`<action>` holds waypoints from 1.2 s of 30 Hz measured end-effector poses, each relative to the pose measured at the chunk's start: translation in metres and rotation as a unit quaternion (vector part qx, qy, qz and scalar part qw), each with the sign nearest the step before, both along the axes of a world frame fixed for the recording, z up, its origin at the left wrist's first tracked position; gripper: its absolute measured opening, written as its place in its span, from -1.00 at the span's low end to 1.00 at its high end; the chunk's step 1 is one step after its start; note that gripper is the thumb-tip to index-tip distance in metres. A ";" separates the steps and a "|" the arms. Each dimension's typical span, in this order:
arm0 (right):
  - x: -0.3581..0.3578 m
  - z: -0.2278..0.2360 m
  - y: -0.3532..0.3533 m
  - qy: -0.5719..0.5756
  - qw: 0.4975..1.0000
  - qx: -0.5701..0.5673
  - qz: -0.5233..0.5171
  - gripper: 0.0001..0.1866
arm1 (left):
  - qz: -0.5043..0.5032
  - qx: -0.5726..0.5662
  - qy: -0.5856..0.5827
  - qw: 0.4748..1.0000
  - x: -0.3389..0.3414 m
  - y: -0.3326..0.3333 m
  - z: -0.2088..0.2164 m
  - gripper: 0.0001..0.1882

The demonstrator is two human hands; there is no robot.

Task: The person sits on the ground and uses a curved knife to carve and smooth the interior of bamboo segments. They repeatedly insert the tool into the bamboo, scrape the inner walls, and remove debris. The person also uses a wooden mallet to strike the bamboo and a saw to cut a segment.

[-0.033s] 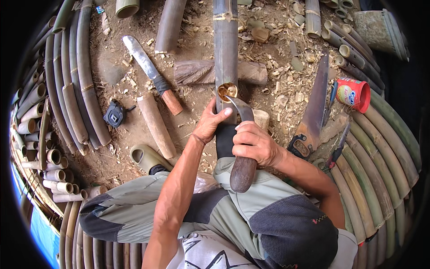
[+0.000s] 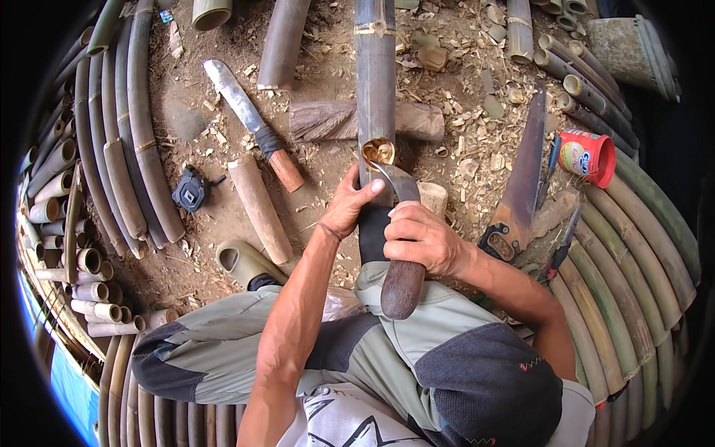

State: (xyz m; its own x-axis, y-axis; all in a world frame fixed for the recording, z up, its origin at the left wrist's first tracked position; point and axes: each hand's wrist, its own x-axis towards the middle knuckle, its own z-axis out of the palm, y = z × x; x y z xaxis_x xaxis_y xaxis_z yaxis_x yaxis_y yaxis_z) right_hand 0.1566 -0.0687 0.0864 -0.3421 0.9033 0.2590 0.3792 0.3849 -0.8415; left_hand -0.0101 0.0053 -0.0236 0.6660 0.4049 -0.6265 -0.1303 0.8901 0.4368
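Note:
A thick grey bamboo pole [image 2: 375, 78] runs away from me, with an opening cut in its near part showing pale inner wood. My left hand [image 2: 351, 203] grips it just below that opening, thumb on top and the other fingers hidden along its far side. In my right hand [image 2: 423, 237] is a curved knife [image 2: 402, 184] with a dark wooden handle [image 2: 402, 292]. Its blade tip touches the lower edge of the opening, near my left thumb. A wooden log [image 2: 316, 121] lies crosswise under the pole.
A machete [image 2: 240, 100], a tape measure [image 2: 192, 189] and a short bamboo piece [image 2: 259, 208] lie to the left on chip-strewn soil. Right of me are a handsaw [image 2: 523, 171], a red can [image 2: 587, 158] and a small knife [image 2: 564, 244]. Bamboo poles [image 2: 141, 119] are stacked on both sides.
The curved knife and my right hand have shifted very slightly left, and the blade tip sits a little lower at the opening. My left hand stays in place.

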 end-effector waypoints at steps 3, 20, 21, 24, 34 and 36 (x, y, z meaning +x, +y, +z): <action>0.003 -0.005 0.003 0.011 0.999 -0.020 0.027 -0.74 | -0.019 0.016 -0.010 1.000 0.002 0.004 0.003 -0.11; -0.008 -0.040 0.004 -0.094 0.992 0.054 0.067 -0.82 | 0.022 0.089 0.103 0.991 0.014 -0.009 -0.002 -0.31; -0.009 -0.042 0.006 -0.100 0.991 0.066 0.064 -0.82 | 0.021 0.095 0.118 0.988 0.015 -0.009 -0.002 -0.33; -0.013 -0.047 0.003 -0.120 0.989 0.076 0.052 -0.83 | -0.039 0.201 0.204 0.957 0.014 -0.008 -0.001 -0.30; -0.014 -0.007 0.033 0.132 0.956 -0.039 -0.260 -0.75 | 0.034 0.100 0.078 0.991 0.003 -0.006 0.010 -0.15; -0.001 0.001 0.056 0.408 0.817 -0.114 -0.392 -0.81 | 0.032 0.130 0.103 0.986 0.012 0.001 0.012 -0.12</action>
State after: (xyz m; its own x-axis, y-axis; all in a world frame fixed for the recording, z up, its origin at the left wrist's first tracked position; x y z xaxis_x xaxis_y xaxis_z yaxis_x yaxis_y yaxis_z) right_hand 0.1554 -0.0131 0.0875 0.5677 0.8179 -0.0935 -0.2884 0.0911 -0.9532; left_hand 0.0016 0.0062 -0.0113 0.5030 0.6072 -0.6151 -0.0679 0.7372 0.6722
